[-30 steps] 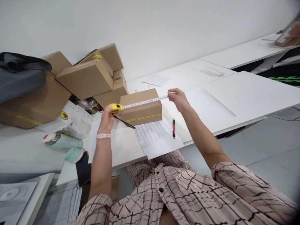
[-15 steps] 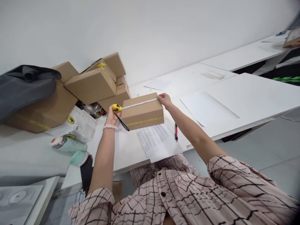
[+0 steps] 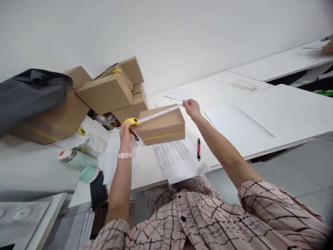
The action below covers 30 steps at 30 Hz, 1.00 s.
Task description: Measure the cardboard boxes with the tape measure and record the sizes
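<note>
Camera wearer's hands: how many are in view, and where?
2: the left hand holds the yellow tape measure at the front cardboard box's left end; the right hand pinches the blade by the box's right end. Neither is hidden.

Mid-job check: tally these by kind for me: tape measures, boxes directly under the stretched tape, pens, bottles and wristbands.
Tape measures: 1, yellow tape measure between left hand and right hand
Boxes under the tape: 1, cardboard box
Pens: 1, red-and-black pen
Bottles: 1, mint bottle
Wristbands: 1, pale wristband
Total: 5
</note>
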Motion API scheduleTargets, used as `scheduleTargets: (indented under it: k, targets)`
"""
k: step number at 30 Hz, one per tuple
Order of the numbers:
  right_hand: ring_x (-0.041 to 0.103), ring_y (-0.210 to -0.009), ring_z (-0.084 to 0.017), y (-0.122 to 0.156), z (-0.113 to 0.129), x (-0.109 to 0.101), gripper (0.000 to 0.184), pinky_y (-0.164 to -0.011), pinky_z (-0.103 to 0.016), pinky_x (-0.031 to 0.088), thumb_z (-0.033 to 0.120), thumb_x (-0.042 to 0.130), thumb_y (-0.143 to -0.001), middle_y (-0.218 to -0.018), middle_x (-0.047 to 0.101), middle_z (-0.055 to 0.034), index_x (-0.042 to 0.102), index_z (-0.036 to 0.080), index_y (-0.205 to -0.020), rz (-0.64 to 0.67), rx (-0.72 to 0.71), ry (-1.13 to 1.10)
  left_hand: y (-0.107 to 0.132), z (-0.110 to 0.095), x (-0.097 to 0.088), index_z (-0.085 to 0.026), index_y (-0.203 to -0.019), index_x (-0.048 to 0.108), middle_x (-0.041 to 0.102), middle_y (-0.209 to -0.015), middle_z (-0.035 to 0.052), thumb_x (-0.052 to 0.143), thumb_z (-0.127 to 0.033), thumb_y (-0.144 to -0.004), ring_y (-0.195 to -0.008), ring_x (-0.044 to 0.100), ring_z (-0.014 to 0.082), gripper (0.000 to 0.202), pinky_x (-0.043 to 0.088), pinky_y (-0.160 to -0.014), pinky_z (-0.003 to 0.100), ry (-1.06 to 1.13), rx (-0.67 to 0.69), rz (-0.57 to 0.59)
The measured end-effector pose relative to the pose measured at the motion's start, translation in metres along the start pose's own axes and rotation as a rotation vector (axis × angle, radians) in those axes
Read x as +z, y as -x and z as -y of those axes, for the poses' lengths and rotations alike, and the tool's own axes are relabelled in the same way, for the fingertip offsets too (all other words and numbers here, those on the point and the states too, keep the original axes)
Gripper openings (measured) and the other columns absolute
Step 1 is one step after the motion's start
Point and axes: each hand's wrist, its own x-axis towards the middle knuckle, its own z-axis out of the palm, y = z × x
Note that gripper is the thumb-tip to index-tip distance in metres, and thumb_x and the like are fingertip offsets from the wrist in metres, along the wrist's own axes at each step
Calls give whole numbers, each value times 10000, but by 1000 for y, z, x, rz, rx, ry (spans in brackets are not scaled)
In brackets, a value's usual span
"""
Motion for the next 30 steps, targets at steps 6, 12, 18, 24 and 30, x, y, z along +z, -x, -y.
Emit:
scheduleTargets:
  k: [6, 12, 18, 24, 30]
  targets:
    - [614, -877, -235, -4, 34, 31, 312, -816, -340, 449, 398, 482, -969, -888, 719, -81, 604, 209, -753, 225, -283, 130, 151, 49, 11, -144, -1147, 654, 743, -949, 80, 866, -442, -684, -716, 738, 203, 590, 576, -699, 333, -51, -448, 463]
    - [570, -1160, -311, -37, 66, 75, 356, -1046, -444, 394, 370, 432, -986, -1050, 749, -144, 701, 177, -855, 351, -277, 352, 153, 42, 33, -123, -1041, 656, 747, -895, 93, 846, -493, -676, -695, 732, 203, 554, 568, -657, 300, 90, -526, 424]
    - [539, -1258, -329, -47, 59, 90, 371, -1097, -494, 368, 435, 465, -988, -1229, 710, -178, 729, 174, -981, 387, -136, 432, 121, 23, 34, -125, -1009, 663, 749, -806, 86, 819, -531, -694, -593, 698, 171, 538, 533, -552, 248, 113, -576, 361]
    - [601, -1167, -318, -47, 40, 94, 386, -1090, -490, 382, 539, 516, -950, -1131, 759, -114, 747, 232, -909, 501, -199, 419, 138, 41, 39, -120, -1091, 621, 735, -872, 87, 847, -554, -661, -653, 723, 202, 652, 565, -598, 291, 123, -604, 442]
    - [601, -1187, -332, -55, 34, 99, 431, -1107, -508, 378, 602, 562, -913, -1089, 772, -118, 766, 223, -934, 516, -254, 369, 137, 46, 51, -140, -1104, 579, 724, -910, 74, 830, -552, -666, -640, 717, 188, 652, 572, -599, 292, 58, -558, 449]
